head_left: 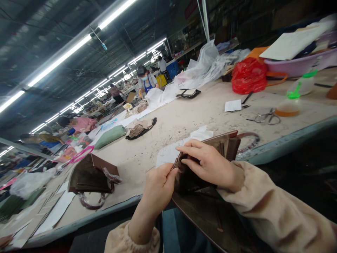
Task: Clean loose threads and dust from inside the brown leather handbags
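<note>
A brown handbag (207, 211) lies open over my lap and the table edge, its dark lining showing. My left hand (159, 184) is closed, with thumb and finger pinching the bag's upper edge. Close beside it, my right hand (207, 163) grips the same edge with bent fingers, the thumb on the inner side. The exact piece between the fingertips is too small to make out. Behind my right hand, a plastic-wrapped handle (249, 140) rests on the table. White paper (168, 153) lies just beyond the hands.
A second brown handbag (92, 172) stands on the left of the table (142, 151). To the right are scissors (265, 117), a bottle of amber liquid (288, 107), a white card (233, 105), a red plastic bag (249, 75) and a purple basin (297, 66). A co-worker (147, 80) stands farther back.
</note>
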